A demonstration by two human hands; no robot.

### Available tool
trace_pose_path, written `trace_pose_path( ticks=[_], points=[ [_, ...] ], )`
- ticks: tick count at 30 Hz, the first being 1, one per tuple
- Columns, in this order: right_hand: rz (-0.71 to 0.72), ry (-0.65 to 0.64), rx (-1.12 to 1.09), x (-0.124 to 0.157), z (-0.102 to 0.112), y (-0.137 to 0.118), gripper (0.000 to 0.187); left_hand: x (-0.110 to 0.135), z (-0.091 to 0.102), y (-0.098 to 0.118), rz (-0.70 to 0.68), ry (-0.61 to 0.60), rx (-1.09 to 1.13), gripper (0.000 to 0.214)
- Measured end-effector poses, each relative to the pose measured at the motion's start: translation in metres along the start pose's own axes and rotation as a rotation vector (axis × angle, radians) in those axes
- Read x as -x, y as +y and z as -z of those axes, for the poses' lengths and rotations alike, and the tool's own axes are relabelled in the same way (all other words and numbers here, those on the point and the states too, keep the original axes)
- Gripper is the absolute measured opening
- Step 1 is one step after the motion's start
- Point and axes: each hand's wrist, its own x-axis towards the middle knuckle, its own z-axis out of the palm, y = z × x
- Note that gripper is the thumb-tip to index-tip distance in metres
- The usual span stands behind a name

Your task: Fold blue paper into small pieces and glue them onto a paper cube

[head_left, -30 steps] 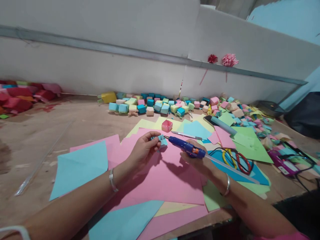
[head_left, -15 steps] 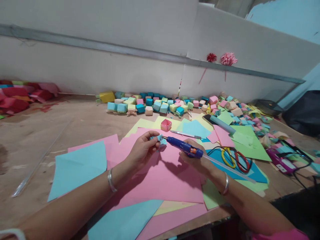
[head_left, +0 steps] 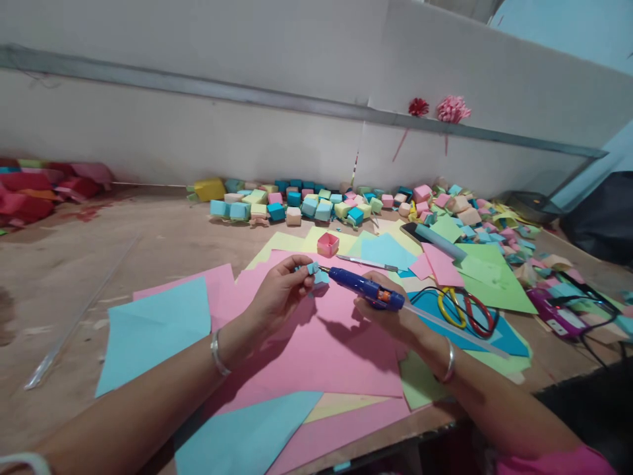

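Note:
Between its thumb and fingers, my left hand point(head_left: 284, 284) pinches a small light-blue folded paper piece point(head_left: 313, 268). A light-blue paper box point(head_left: 321, 279) shows just below it; whether the two are joined I cannot tell. My right hand point(head_left: 378, 307) is wrapped round a blue glue gun point(head_left: 363, 287) with a clear glue stick point(head_left: 455, 330) out of its back. The gun's nozzle points left and meets or nearly meets the paper piece. Under both hands lies a large pink paper sheet point(head_left: 346, 356). A small open pink paper box point(head_left: 328, 244) stands beyond them.
Rows of coloured paper cubes point(head_left: 293, 216) line the wall, with a heap of paper pieces point(head_left: 469, 214) at right. A pen point(head_left: 368, 264), scissors with yellow and red handles point(head_left: 477, 315), a dark phone point(head_left: 410, 232) and a purple device with cables point(head_left: 556, 313) lie to the right.
The left fingers have turned the light-blue piece slightly, so more of it shows near the nozzle. The glue gun stays almost in place. The whole view has shifted a little.

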Motion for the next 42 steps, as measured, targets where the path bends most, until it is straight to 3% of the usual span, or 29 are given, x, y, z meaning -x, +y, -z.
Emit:
trace_pose_path(
  ticks=[6, 14, 32, 37, 42],
  points=[
    [-0.002, 0.032, 0.061, -0.0007, -0.0003, -0.0011, 0.013, 0.0015, -0.0023, -0.0012, 0.015, -0.005, 0.014, 0.017],
    [-0.032, -0.057, -0.005, 0.0012, -0.0010, 0.0019, 0.015, 0.0017, -0.0033, 0.0015, 0.007, 0.012, 0.016, 0.019],
    [0.009, -0.068, 0.033, 0.0033, -0.0032, 0.0031, 0.016, 0.0030, -0.0029, 0.0014, 0.017, -0.034, 0.015, 0.019],
    [-0.004, -0.072, 0.009, 0.0023, -0.0018, 0.0041, 0.008, 0.0033, -0.0017, 0.0005, 0.039, -0.079, 0.016, 0.017],
    [0.041, -0.067, 0.036, 0.0027, -0.0028, 0.0056, 0.001, 0.0010, 0.0002, 0.0012, 0.023, -0.049, 0.020, 0.019]
  ],
)
